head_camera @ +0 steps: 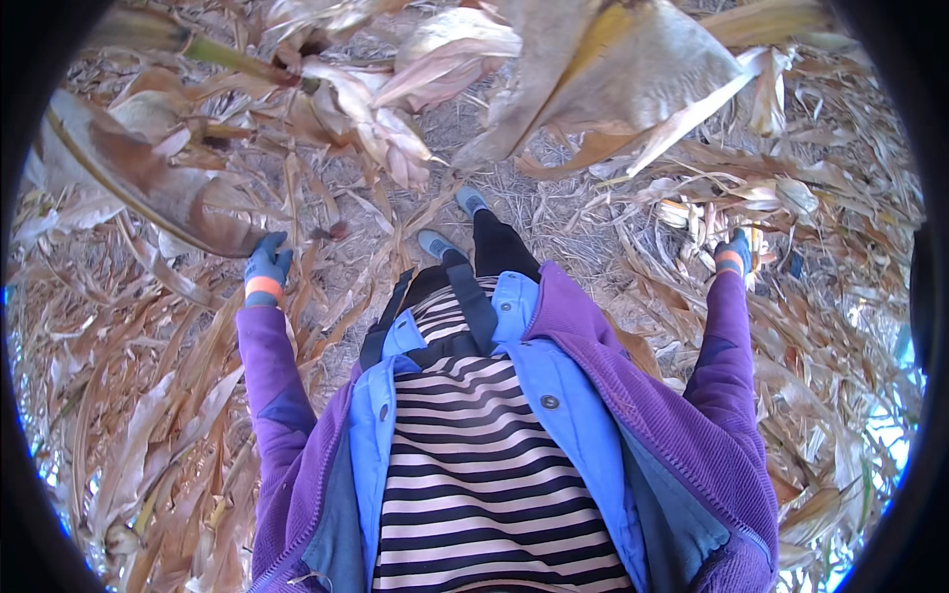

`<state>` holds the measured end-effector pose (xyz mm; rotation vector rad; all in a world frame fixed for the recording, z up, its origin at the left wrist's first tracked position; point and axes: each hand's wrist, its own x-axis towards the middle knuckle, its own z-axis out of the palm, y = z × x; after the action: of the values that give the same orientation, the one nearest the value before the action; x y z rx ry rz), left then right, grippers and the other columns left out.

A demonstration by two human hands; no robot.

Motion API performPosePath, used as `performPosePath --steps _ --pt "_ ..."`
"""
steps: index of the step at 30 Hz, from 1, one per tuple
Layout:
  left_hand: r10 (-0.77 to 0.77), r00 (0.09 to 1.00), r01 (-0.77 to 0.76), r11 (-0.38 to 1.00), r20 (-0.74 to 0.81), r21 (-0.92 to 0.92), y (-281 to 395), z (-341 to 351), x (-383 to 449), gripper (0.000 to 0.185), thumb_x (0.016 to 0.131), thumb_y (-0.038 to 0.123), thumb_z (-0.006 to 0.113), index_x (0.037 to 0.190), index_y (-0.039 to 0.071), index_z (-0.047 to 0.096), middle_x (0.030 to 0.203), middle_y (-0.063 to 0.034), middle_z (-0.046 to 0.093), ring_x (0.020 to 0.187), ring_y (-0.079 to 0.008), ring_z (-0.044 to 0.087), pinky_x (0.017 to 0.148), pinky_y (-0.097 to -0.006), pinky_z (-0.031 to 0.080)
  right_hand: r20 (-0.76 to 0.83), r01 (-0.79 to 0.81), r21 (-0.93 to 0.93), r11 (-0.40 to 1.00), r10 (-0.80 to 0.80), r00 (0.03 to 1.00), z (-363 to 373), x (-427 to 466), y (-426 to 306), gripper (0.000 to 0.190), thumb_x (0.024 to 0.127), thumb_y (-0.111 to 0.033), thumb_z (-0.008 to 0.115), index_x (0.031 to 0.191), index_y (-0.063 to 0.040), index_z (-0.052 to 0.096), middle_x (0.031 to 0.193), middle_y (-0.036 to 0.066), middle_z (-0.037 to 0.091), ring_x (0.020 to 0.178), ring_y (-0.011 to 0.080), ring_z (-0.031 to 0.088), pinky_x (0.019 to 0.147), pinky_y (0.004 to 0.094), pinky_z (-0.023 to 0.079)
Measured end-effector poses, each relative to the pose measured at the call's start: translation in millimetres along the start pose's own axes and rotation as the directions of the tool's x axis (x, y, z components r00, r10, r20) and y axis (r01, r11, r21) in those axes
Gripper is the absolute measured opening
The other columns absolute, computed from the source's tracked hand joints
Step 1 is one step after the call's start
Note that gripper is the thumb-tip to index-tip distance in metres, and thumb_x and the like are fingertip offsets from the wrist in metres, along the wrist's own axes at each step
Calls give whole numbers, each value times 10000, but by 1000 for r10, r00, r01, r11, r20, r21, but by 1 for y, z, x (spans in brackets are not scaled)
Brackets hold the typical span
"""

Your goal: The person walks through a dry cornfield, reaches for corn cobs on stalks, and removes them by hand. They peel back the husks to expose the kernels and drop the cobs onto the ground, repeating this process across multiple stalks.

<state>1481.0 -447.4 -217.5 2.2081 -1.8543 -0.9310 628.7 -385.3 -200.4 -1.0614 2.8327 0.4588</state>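
Observation:
My left hand point(268, 267), in a blue-grey glove with an orange cuff band, is stretched out at the left with its fingers apart, beside the tip of a broad dry corn leaf point(170, 196). Whether it touches the leaf I cannot tell. My right hand point(732, 253), gloved alike, reaches out at the right over a pile of corn ears point(693, 222) lying on the ground. Its fingers are small and partly hidden, so its grip is unclear. A husked-looking pale corn ear in dry husk point(400, 144) hangs ahead of me.
Large dry corn leaves point(637, 74) and a stalk with a green part point(230, 61) stand close in front. Dry leaves and husks point(170, 415) cover much of the ground on both sides. My shoes point(437, 243) stand on bare soil with straw.

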Motion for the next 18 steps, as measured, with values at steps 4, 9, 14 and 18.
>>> performPosePath --steps 4,9,14,18 --pt "-96 994 101 987 45 -125 -40 15 -15 318 820 187 638 1123 94 611 962 -149 670 796 -255 652 760 -343 500 196 400 581 709 -598 777 158 -21 -53 325 741 -137 648 1062 -98 617 946 144 672 868 306 642 770 375 496" --pt "-104 993 111 984 60 -140 -49 15 -46 305 826 160 630 1108 48 606 982 -125 671 832 -201 637 776 -327 493 310 575 653 493 -867 391 173 -133 -188 304 754 -81 593 1058 -76 592 869 151 646 791 277 612 735 352 480" --pt "-138 990 131 969 -20 -210 -47 12 -69 282 830 150 631 1088 38 609 963 -110 671 844 -192 627 790 -312 485 368 772 500 392 -903 220 81 -173 -258 370 756 -110 599 1123 -69 573 916 162 646 858 303 626 778 365 485" --pt "-159 979 118 953 -128 -279 -60 11 -79 268 833 153 633 1075 37 616 981 -110 669 865 -195 628 800 -310 483 341 806 505 307 -930 141 28 -185 -297 362 757 -116 603 1113 -61 574 978 179 640 894 335 623 796 378 488"
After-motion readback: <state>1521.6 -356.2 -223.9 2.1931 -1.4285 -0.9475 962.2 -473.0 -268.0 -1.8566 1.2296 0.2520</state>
